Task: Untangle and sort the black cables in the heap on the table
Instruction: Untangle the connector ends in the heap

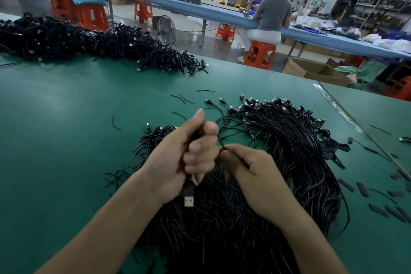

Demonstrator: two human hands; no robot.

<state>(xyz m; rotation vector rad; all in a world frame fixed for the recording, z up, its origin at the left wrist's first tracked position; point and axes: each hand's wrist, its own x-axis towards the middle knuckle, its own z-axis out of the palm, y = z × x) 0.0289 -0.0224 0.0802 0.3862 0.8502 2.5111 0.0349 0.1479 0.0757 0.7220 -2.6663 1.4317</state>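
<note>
A big heap of black cables (278, 162) lies on the green table (66, 129) right in front of me. My left hand (189, 153) grips one black cable in a fist above the heap, and its silver USB plug (189, 201) hangs below the palm. My right hand (246, 169) pinches a thin black strand of that cable just right of the left fist. A second, tangled heap of black cables (100, 44) stretches along the far left of the table.
Short black ties and sleeves (364, 189) lie scattered on the table to the right and beyond the heap. A table seam (355, 122) runs diagonally at right. Across the aisle a person sits on an orange stool (259, 55) at a blue bench, beside open cardboard boxes (315, 71).
</note>
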